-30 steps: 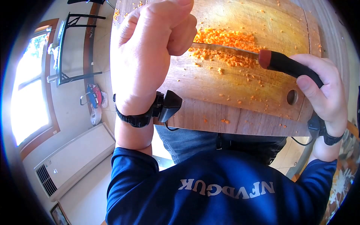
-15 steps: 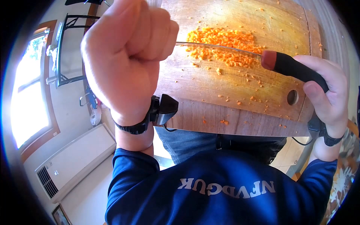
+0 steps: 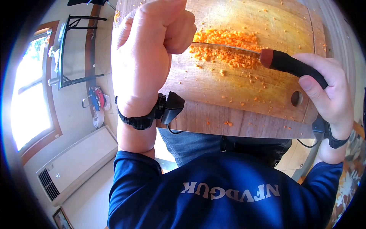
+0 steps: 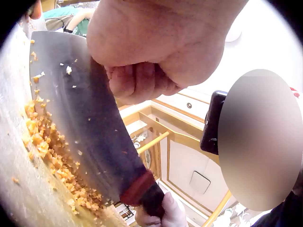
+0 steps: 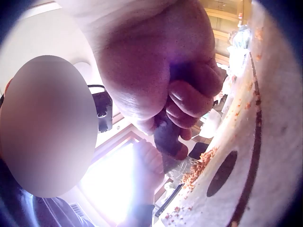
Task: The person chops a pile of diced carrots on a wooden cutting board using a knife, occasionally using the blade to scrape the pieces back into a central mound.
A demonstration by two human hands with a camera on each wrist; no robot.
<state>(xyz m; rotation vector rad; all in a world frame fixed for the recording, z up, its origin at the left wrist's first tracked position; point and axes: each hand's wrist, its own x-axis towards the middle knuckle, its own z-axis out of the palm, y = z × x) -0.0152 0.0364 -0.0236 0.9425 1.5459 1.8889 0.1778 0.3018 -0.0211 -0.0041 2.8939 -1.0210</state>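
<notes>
In the head view my right hand [image 3: 331, 91] grips the black handle of a cleaver [image 3: 284, 63], its thumb along the near side. The wide steel blade, seen in the left wrist view as a cleaver blade [image 4: 85, 113] flecked with bits, stands on edge in finely chopped carrot [image 3: 228, 49]. My left hand [image 3: 148, 57] is curled into a fist at the spine near the blade's far end. From the left wrist view, the left fist [image 4: 156, 52] sits right at the spine with its fingers tucked in. The fist hides the blade tip in the head view.
The carrot lies on a wooden cutting board [image 3: 244, 89] with a round hole, set on a wood-grain table [image 3: 213, 120]. Orange crumbs dot the board and table edge. A person's legs [image 3: 190, 147] are below the near edge. A window [image 3: 32, 95] is at the left.
My left fist rose off the blade and to the left half a second ago, then came back down onto the spine. The cleaver and right hand shifted only slightly.
</notes>
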